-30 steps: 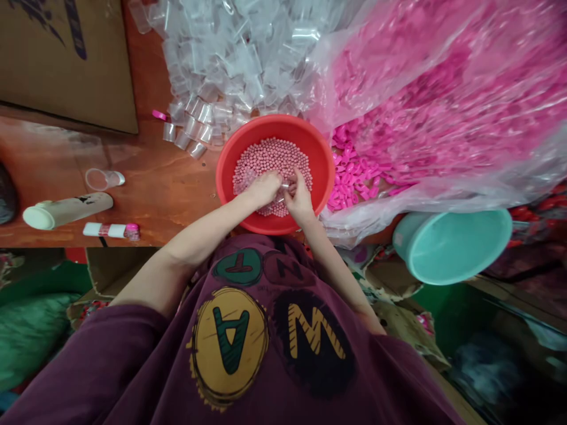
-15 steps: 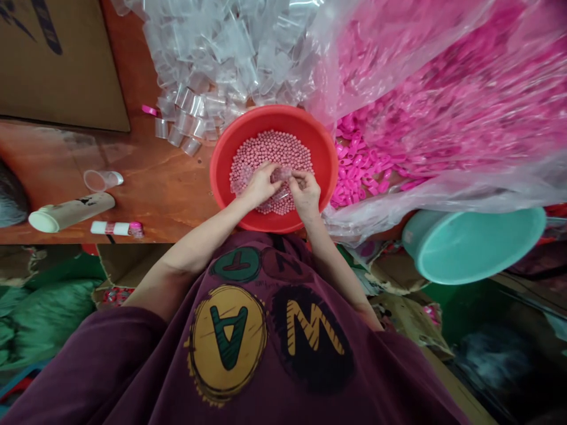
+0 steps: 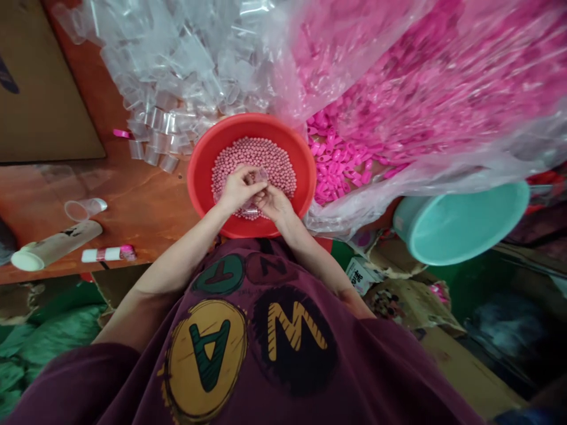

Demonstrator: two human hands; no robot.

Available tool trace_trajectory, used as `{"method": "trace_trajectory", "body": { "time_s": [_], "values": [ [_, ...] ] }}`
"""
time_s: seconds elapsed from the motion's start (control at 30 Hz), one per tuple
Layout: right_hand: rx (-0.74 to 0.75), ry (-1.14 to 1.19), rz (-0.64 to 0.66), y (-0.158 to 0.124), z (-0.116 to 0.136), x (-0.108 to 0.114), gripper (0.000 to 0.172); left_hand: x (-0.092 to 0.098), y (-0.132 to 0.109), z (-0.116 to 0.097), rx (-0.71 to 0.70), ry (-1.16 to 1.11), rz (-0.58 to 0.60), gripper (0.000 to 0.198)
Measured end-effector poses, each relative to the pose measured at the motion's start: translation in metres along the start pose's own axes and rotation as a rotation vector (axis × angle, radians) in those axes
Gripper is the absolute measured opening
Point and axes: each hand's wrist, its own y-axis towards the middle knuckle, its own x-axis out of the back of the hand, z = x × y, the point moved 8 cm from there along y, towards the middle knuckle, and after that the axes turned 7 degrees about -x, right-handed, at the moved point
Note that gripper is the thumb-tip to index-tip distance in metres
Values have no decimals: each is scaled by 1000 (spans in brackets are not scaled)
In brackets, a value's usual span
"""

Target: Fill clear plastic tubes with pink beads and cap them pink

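Observation:
My left hand point(image 3: 239, 190) is over the red basin point(image 3: 201, 168), thumb and fingers closed on a small clear plastic cup point(image 3: 261, 175). My right hand point(image 3: 277, 205) meets it from the right, its fingers curled against the left thumb; what they pinch is mostly hidden. Below the hands another clear piece point(image 3: 250, 211) lies close to the beads, partly covered. Pink beads point(image 3: 270, 154) fill the bottom of the basin.
Behind the basin is a heap of clear plastic cups point(image 3: 168, 65). Bright pink plastic pieces point(image 3: 336, 165) spill from a clear bag point(image 3: 363, 203) at right. A teal basin point(image 3: 469, 227) stands beyond. At left are a pale bottle point(image 3: 57, 243), a cup point(image 3: 84, 208) and a cardboard box point(image 3: 44, 94).
The view has shifted and tilted, so the basin sits further left. My right hand has turned inward, its fingers now under and against my left thumb.

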Motion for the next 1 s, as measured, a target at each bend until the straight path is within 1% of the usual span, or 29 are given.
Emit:
{"method": "trace_trajectory", "body": {
  "time_s": [0.07,0.13,0.2,0.23,0.27,0.3,0.33,0.37,0.4,0.43,0.47,0.5,0.57,0.6,0.63,0.67,0.73,0.8,0.87,0.93,1.0],
  "values": [
    [-37,25,31,-10,1,-4,22,3,8,-13,-78,128,84,31],
    [-18,-20,75,-31,13,0,28,9,17,-22,-118,302,159,32],
    [63,-135,77,-58,35,17,41,17,27,-22,-78,564,228,30],
    [113,-201,45,-72,48,33,45,21,32,-20,-37,692,258,30],
    [163,-266,-18,-83,62,52,46,22,36,-18,2,792,287,30],
    [213,-330,-114,-92,75,76,44,21,40,-16,33,856,313,32],
    [266,-399,-243,-99,89,102,40,16,43,-16,48,880,333,34],
    [322,-480,-399,-104,102,128,35,8,46,-17,47,874,346,36],
    [376,-571,-557,-106,114,151,31,-5,49,-20,36,855,360,36],
    [418,-665,-700,-106,123,169,27,-20,51,-23,22,835,377,36],
    [443,-761,-813,-101,129,181,25,-37,52,-27,5,803,394,35],
    [447,-858,-894,-92,132,189,24,-54,53,-31,-14,755,408,33],
    [408,-1035,-987,-69,132,194,28,-83,54,-37,-34,618,420,30],
    [388,-1106,-1015,-60,130,193,31,-92,54,-38,-37,537,413,28],
    [382,-1156,-1036,-52,128,192,32,-97,54,-39,-43,453,392,27],
    [390,-1176,-1047,-48,126,191,31,-97,53,-40,-54,369,359,27],
    [428,-1150,-1029,-45,123,192,26,-85,50,-41,-101,213,262,32],
    [470,-1114,-988,-48,122,195,24,-64,43,-41,-150,100,149,38],
    [488,-1116,-956,-51,123,197,26,-47,34,-39,-154,33,69,38],
    [481,-1154,-947,-51,125,195,33,-38,26,-37,-123,-30,33,37],
    [454,-1233,-939,-47,128,186,42,-37,20,-38,-83,-92,17,37]
  ]
}}
